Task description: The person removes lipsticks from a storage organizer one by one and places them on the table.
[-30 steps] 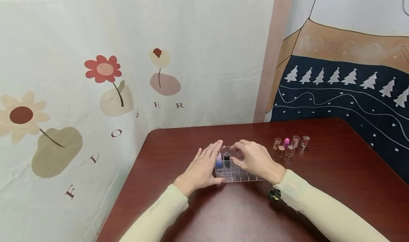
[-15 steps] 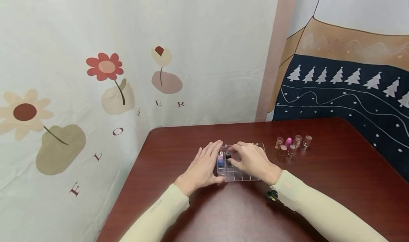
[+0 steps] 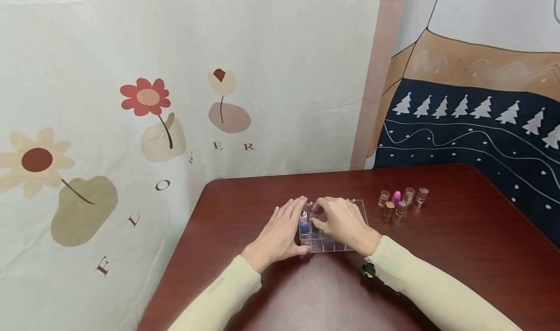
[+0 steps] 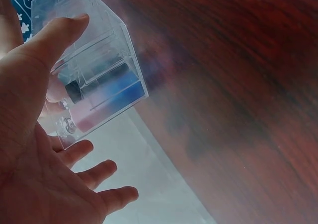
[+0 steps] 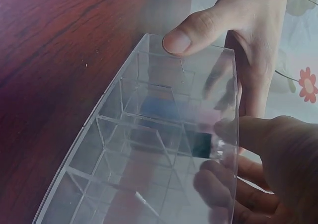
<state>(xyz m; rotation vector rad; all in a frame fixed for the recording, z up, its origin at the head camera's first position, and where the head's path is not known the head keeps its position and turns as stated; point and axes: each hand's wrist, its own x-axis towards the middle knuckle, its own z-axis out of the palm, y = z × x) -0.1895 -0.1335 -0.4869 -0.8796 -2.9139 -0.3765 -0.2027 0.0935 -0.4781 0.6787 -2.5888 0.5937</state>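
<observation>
A clear plastic divided organizer box (image 3: 364, 212) stands on the table between the hands. The left hand (image 3: 279, 236) rests along its left side, thumb at the near edge and fingers extended; in the left wrist view those fingers reach past the box wall. One compartment holds a pink-and-blue tube (image 4: 107, 102). Beside it, the right hand (image 3: 345, 222) pinches a small black tube with a clear end (image 5: 201, 144) between thumb and fingers, inside the box's back row. The knuckles partly cover that tube in the head view.
Several small clear-ended tubes (image 3: 409, 195) stand in a group on the table to the right, with a magenta bullet-shaped piece (image 3: 396, 198) among them. The dark red table (image 3: 245, 195) meets printed fabric walls at the left and back.
The right hand's fingers have closed in on the black tube and now cover more of it. The left hand stays at the box's side. The head view has shifted slightly.
</observation>
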